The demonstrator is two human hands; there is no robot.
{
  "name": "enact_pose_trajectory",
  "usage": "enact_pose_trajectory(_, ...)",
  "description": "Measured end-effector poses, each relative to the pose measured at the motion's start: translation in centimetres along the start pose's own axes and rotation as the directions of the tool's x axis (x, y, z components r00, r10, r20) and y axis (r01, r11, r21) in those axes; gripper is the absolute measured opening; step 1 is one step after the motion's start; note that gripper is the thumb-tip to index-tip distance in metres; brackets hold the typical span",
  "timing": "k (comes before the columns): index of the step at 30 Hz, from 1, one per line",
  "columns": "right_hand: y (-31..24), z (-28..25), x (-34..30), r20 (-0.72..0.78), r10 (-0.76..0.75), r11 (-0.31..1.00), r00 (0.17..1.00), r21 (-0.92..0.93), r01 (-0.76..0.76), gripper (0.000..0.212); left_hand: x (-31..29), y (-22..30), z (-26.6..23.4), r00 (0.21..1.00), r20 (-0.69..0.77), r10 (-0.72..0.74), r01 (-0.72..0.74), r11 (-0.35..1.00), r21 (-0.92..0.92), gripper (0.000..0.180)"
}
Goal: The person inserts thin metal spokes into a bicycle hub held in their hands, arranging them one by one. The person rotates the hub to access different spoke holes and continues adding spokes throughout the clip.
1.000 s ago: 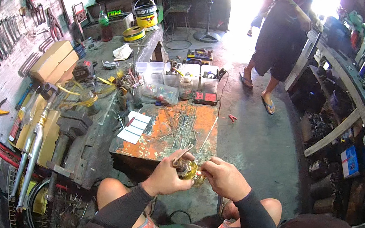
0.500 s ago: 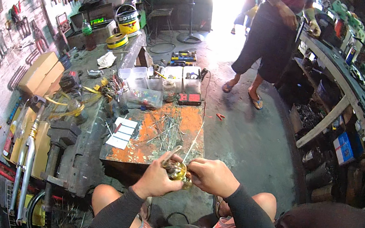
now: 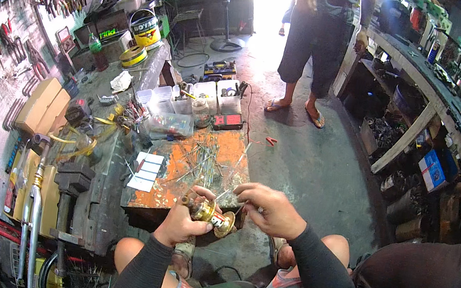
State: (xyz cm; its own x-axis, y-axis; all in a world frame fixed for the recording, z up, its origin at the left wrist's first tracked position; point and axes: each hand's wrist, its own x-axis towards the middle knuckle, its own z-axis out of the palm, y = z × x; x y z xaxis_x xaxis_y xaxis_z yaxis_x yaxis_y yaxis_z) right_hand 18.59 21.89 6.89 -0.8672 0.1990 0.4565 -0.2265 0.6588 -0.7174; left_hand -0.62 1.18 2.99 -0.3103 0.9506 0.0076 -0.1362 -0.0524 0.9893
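My left hand (image 3: 176, 225) is closed around a gold bicycle hub (image 3: 222, 223), with one wide flange turned toward my right hand. Close beside that flange, my right hand (image 3: 271, 209) has its fingers curled in a pinch on a thin metal spoke (image 3: 239, 210), which is partly hidden by the fingers. Another thin, pale spoke (image 3: 232, 176) seems to stick out from the hub toward the far side. Beyond my hands, several loose spokes (image 3: 204, 155) lie heaped on a worn orange tabletop (image 3: 172, 189).
A white paper (image 3: 146, 171) lies left on the orange top, with plastic bins (image 3: 206, 90) behind. A bench vise (image 3: 73, 179) stands left. Red-handled pliers (image 3: 271, 141) lie on the floor. A person (image 3: 312, 48) stands ahead; another person's dark-clothed leg (image 3: 407, 286) is close at right.
The hub has tilted so its side and flange show, and my right hand has drawn slightly right, away from it. The person ahead has shifted left and lowered one arm.
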Motion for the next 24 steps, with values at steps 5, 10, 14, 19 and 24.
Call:
enact_pose_trajectory(5, 0.9, -0.2, -0.7, -0.437, 0.198, 0.980, 0.877, 0.086, -0.179, 0.026, -0.2, -0.1, -0.5, 0.996, -0.003, 0.094, -0.094, 0.987, -0.127, 0.070)
enact_pose_trajectory(10, -0.6, 0.8, -0.6, -0.210, 0.231, 0.972, 0.950, 0.014, -0.233, 0.026, -0.4, -0.1, 0.0, 0.987, -0.060, 0.151, -0.156, 0.983, -0.094, 0.068)
enact_pose_trajectory(14, -2.1, 1.6, -0.1, 0.012, 0.114, 0.982, 0.993, -0.154, -0.111, 0.021, -0.3, 0.0, 0.6, 0.992, -0.061, 0.110, -0.108, 0.994, 0.029, 0.066)
enact_pose_trajectory(19, -1.4, 2.3, -0.4, 0.143, 0.109, 0.974, 0.984, -0.215, -0.077, 0.017, -0.5, 0.0, 1.4, 0.992, -0.098, 0.081, -0.062, 0.980, 0.187, 0.062)
enact_pose_trajectory(24, -1.5, 3.6, -0.6, 0.180, 0.220, 0.956, 0.959, -0.235, -0.176, 0.017, -0.3, 0.4, 2.0, 0.983, -0.133, 0.124, -0.055, 0.902, 0.428, 0.058)
